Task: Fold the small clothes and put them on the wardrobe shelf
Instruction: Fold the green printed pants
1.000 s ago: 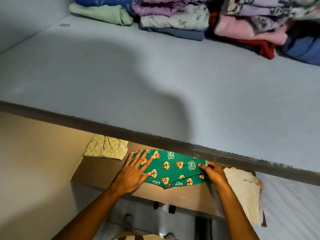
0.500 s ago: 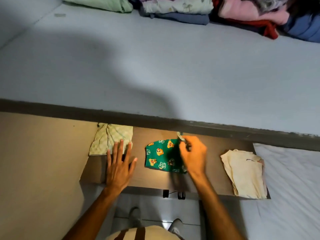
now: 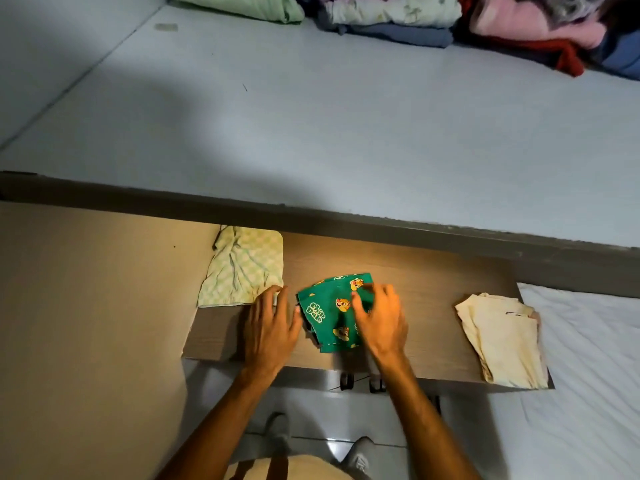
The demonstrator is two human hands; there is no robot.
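Small green cartoon-print cotton garment (image 3: 329, 315) folded, mid brown wooden tabletop (image 3: 433, 289). Right hand (image 3: 379, 315) spread flat on it; left hand (image 3: 270, 327) spread, touching its left edge, gripping nothing. Risk: lifting one-handed, loose fold likely springs open before reaching the shelf.

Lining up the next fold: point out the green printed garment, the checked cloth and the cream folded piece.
green printed garment (image 3: 320, 315): head view, on its white lettering.
checked cloth (image 3: 244, 266): head view, middle of the fabric.
cream folded piece (image 3: 504, 337): head view, centre of its top layer.
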